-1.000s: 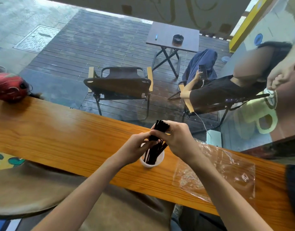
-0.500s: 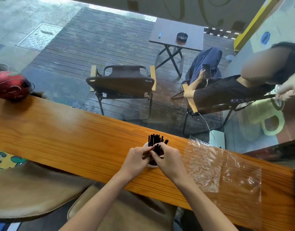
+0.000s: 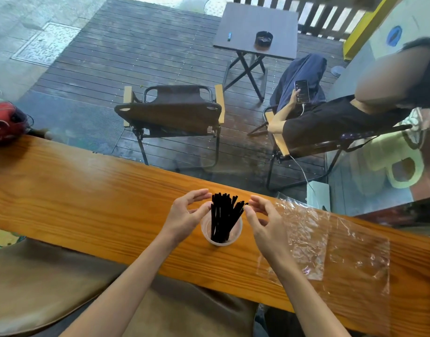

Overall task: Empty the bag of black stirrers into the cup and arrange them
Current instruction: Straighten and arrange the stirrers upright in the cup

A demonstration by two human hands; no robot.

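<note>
A small clear plastic cup (image 3: 236,235) stands on the wooden counter (image 3: 92,198) and holds a bundle of black stirrers (image 3: 222,216) that lean slightly and stick out above its rim. My left hand (image 3: 183,216) hovers just left of the stirrers with fingers spread, its thumb close to the bundle. My right hand (image 3: 266,220) hovers just right of them, fingers apart, fingertips near the rightmost stirrer tops. Neither hand grips anything. The empty clear plastic bag (image 3: 330,249) lies flat on the counter to the right.
A window runs along the counter's far edge; beyond it are a folding chair (image 3: 171,114), a small table (image 3: 256,30) and a seated person with a phone (image 3: 330,120). A red helmet (image 3: 5,121) sits at the counter's far left. Brown stool cushions (image 3: 51,283) lie below me.
Both hands held the stirrers in the cup, pressing them down; now they have let go and moved apart to either side. The stirrers stand free in the cup.
</note>
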